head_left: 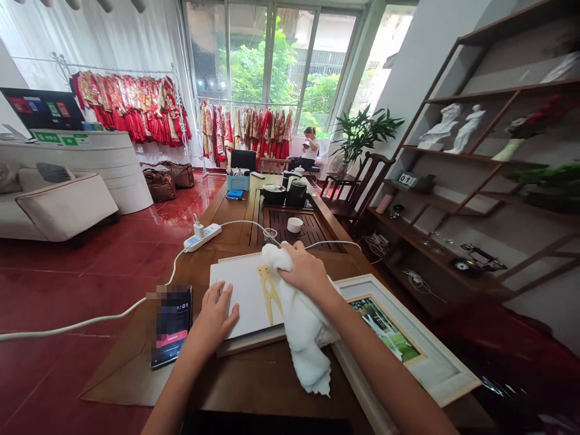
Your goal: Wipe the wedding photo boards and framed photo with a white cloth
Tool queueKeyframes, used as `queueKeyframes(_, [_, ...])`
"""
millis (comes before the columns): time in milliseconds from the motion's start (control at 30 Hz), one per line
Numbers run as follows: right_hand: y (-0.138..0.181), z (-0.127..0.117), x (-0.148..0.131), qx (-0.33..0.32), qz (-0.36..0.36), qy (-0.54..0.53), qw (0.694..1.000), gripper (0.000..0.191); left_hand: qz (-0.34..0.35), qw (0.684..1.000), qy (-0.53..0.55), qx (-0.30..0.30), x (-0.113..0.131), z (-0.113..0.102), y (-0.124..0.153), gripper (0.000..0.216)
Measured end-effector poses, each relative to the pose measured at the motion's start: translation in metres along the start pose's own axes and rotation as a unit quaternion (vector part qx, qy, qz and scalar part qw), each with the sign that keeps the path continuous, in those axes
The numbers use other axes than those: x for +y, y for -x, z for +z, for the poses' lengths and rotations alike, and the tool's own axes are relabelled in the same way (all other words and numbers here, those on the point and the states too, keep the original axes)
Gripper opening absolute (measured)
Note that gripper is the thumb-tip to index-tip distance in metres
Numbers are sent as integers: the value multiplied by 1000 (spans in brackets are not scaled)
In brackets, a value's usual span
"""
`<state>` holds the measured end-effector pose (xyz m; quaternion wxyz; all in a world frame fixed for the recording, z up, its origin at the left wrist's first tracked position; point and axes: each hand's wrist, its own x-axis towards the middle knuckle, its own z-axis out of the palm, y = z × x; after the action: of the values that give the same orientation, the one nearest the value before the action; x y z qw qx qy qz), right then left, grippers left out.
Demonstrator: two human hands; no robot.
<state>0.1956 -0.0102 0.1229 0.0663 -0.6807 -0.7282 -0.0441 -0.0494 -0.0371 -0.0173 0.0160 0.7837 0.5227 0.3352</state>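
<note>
My right hand (303,269) is closed around a bunched white cloth (308,350). One wad of the cloth pokes out past the fingers, and the rest hangs down over the brown table. Just left of it lies a white panel (242,278) bearing a yellow, two-legged shape (268,296). My left hand (214,320) rests on the panel's left edge with its fingers apart and nothing in them. To the right, partly behind my right forearm, a pale picture frame (439,383) holds a photo with green grass.
A phone (171,326) lies left of my left hand. A power strip (202,237) with a white cable is farther up the table. Beyond are a white cup (295,225), a black kettle (296,193) and a blue box (238,180). A person (308,151) sits by the window.
</note>
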Motion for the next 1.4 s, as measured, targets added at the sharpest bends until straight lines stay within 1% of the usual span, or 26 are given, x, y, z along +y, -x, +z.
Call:
queueKeyframes(100, [-12,21,-6,0,15,12,1000,61,4,1000,-2,-1,1,0,0,42])
queueKeyframes(167, [-13,29,-8,-12,11,10,1000,67,5,1000,0,-2,3,-1,0,42])
queueKeyframes(233, [-7,28,-5,-14,-4,-10,1000,74,3,1000,2,-3,4,-3,-1,43])
queueKeyframes(267, [-2,24,-2,-1,-13,-25,1000,75,2,1000,3,-5,5,-4,-1,43])
queueKeyframes(333, [15,11,11,51,-32,-54,997,69,-2,1000,7,-7,6,-4,-1,43])
queueKeyframes(400, [39,-1,31,121,-48,-74,989,61,-4,1000,10,-4,5,-4,-1,42])
queueKeyframes(433, [54,-5,44,144,-50,-82,985,58,-4,1000,9,-1,5,-3,-1,42])
queueKeyframes(500, [90,-2,74,146,-50,-80,985,57,-1,1000,5,2,3,-1,-1,42])
queueKeyframes(567, [131,14,106,130,-42,-46,990,58,4,1000,-3,3,2,1,-1,43])
queueKeyframes(667, [192,51,144,107,-47,2,993,69,10,1000,-8,8,-1,4,-1,43])
queueKeyframes(733, [224,74,157,95,-56,16,994,81,14,1000,-6,15,-2,5,-1,43])
queueKeyframes(833, [250,97,158,60,-50,25,997,85,18,1000,-4,21,-2,6,0,43])
queueKeyframes(967, [250,106,149,35,-30,31,998,81,20,999,-3,26,-1,6,0,42])
queueKeyframes(1167, [232,110,142,63,-12,56,996,71,17,1000,-6,20,-1,7,1,42])
queueKeyframes(1267, [219,110,140,63,-6,62,996,69,19,999,-9,25,-2,7,2,42])
queueKeyframes(1400, [200,112,140,62,3,62,996,66,13,1000,-5,15,-1,6,1,43])
